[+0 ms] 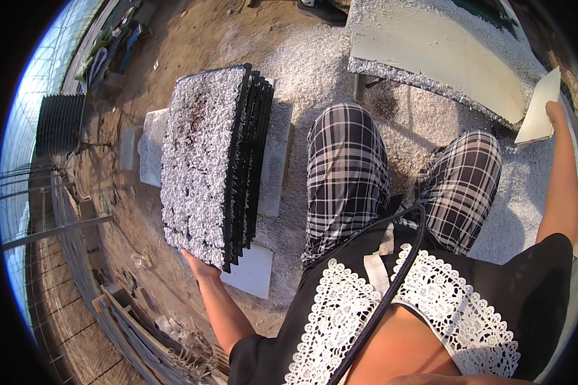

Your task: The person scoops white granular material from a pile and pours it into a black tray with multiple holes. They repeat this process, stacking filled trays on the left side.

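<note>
My left hand (pixel 203 270) grips the near end of the top black plastic seedling tray (pixel 228 226); its fingers are partly hidden beneath the tray. White granules like perlite (pixel 192 192) cover that tray, with a dark brown patch near its far end. Under it several more black trays (pixel 256 159) form a stack. Out to the right, my right hand (pixel 555 113) holds a flat white board (pixel 539 108) by its edge. The board is tilted beside the corner of a pale-topped table (pixel 428 53), which has white granules heaped along its edges.
White granules (pixel 308 62) are spread over the dirt floor (pixel 197 33). White slabs (pixel 275 163) lie under and beside the stack, and a white sheet (pixel 250 272) lies near it. Another person's shoe (pixel 323 12) is at the top. A black ribbed stack (pixel 60 124) stands far left.
</note>
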Demonstrator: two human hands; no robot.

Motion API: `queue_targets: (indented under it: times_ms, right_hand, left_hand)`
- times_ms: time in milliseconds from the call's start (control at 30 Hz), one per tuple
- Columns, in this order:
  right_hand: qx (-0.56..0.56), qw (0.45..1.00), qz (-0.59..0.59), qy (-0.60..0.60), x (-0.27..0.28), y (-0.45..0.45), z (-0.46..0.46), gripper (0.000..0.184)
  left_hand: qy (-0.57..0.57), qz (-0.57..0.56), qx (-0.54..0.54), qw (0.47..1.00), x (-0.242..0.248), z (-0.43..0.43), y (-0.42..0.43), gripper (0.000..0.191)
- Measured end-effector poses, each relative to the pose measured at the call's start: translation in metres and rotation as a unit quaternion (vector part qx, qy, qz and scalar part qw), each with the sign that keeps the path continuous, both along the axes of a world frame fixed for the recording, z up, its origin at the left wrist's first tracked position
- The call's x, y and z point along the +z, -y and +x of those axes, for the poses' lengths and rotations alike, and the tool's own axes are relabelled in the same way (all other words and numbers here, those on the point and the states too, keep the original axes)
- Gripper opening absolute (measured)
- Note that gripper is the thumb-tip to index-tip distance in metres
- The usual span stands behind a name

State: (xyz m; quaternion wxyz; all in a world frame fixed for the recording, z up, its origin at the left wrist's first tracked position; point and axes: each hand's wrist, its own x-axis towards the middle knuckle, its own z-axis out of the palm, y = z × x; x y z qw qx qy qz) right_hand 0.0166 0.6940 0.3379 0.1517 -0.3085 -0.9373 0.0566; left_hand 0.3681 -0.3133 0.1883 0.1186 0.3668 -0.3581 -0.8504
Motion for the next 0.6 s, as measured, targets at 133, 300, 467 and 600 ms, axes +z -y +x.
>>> queue_targets:
  times_ms: [133,300,467,600]
  right_hand:
    - [0.096,0.978,-0.173,-0.067,-0.005,0.114,0.059,0.041]
    - [0.125,0.968,-0.213,-0.045,-0.014,0.136,0.071,0.04]
    - [0.093,0.98,-0.164,-0.057,-0.018,0.153,0.077,0.04]
    - [0.083,0.979,-0.167,-0.08,-0.019,0.168,0.091,0.041]
  left_hand:
    - [-0.01,-0.021,0.008,1.0,0.016,-0.001,-0.003,0.062]
    - [0.003,-0.043,0.021,0.999,0.001,-0.009,0.006,0.061]
    - [0.182,-0.052,0.102,0.977,0.03,-0.004,-0.014,0.07]
    - [0.213,-0.54,0.216,0.785,0.046,0.006,0.036,0.051]
